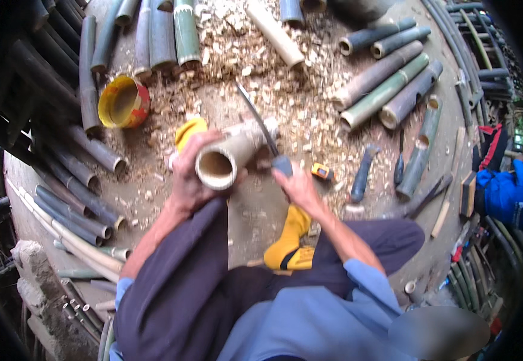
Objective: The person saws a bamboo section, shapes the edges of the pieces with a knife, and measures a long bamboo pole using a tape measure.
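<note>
In front of my knees, a pale, scraped bamboo tube [244,143] lies tilted with its open round end toward me. My left hand [188,174] is wrapped round the side of that near end. A knife with a long, thin, curved blade [255,112] is in my right hand [300,188], its fingers closed on the grey-blue handle [282,165]. The blade points up and away, crossing the tube's far part from this view; whether it touches the bamboo I cannot tell. One yellow sock [294,231] shows below my right hand.
Bamboo chips [237,51] cover the floor ahead. A yellow-and-red bucket [143,105] stands left. To the right lie a yellow tape measure [321,172], a blue-handled tool [365,174] and a slim dark tool [399,169]. Cut bamboo lengths [388,90] surround me on both sides.
</note>
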{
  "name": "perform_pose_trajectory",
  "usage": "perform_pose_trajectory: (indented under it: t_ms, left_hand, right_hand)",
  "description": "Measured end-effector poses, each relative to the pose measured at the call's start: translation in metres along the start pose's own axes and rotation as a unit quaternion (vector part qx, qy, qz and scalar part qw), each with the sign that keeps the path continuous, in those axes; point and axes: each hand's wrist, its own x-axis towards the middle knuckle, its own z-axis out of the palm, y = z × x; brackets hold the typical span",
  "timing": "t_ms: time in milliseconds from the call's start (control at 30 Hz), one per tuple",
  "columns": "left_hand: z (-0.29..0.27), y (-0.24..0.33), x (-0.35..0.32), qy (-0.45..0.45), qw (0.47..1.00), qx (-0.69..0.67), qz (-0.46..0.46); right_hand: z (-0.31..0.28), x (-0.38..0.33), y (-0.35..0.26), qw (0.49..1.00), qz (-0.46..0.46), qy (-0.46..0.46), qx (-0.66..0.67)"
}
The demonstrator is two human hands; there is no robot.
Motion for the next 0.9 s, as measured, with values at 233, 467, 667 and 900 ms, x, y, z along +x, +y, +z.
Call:
perform_pose_trajectory:
  t_ms: [233,467,667,900]
  left_hand:
    - [-0.004,0.001,0.001,0.030,0.998,0.058,0.026]
    - [0.002,0.008,0.008,0.036,0.996,0.070,0.035]
    - [-0.001,0.006,0.006,0.048,0.996,0.070,0.027]
    - [0.000,0.007,0.006,0.037,0.995,0.092,0.012]
  right_hand:
    - [-0.039,-0.013,-0.112,0.965,-0.170,0.103,0.170]
    - [-0.004,0.000,-0.057,0.998,-0.041,0.027,0.026]
    - [-0.026,-0.022,-0.105,0.951,-0.181,0.129,0.216]
    - [-0.009,0.000,-0.065,0.998,0.002,0.043,0.036]
